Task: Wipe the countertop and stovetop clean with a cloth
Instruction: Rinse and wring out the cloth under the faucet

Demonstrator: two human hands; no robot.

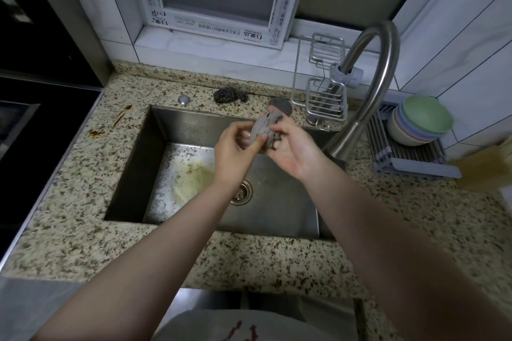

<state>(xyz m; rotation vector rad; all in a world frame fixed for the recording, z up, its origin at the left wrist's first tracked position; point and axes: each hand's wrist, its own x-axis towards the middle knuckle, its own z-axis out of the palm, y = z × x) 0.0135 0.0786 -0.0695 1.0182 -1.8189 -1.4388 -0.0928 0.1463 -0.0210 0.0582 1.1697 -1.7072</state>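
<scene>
Two hands bunch a grey cloth over the sink

Both hands meet above the far half of the steel sink [155, 130], holding a crumpled grey cloth [263, 130] between them in the air, clear of the basin. The left hand [234, 152] comes in from the left with its fingers curled and its thumb pressed onto the near face of the cloth, pinching a fold. The right hand [293, 149] cups the cloth from the right, palm turned up and inward, fingers wrapped round the far side of the bundle; its fingertips are mostly hidden by the fabric. Dark patches show on the cloth's right edge.

Below the hands, the sink floor carries a yellowish smear left of the round drain strainer [242, 191]. A curved steel faucet [371, 86] arches over the right side of the basin, its spout end just right of the right hand. No water stream can be made out.

Around the sink runs a speckled granite countertop [249, 263]. Brown stains [110, 124] mark it near the sink's far-left corner. A steel wool scrubber [230, 95] lies behind the sink, near a wire rack [324, 99]. Stacked pastel bowls [418, 122] sit on a grey drying rack [410, 158] at the right. A dark stovetop [16, 130] lies at the left edge.
</scene>
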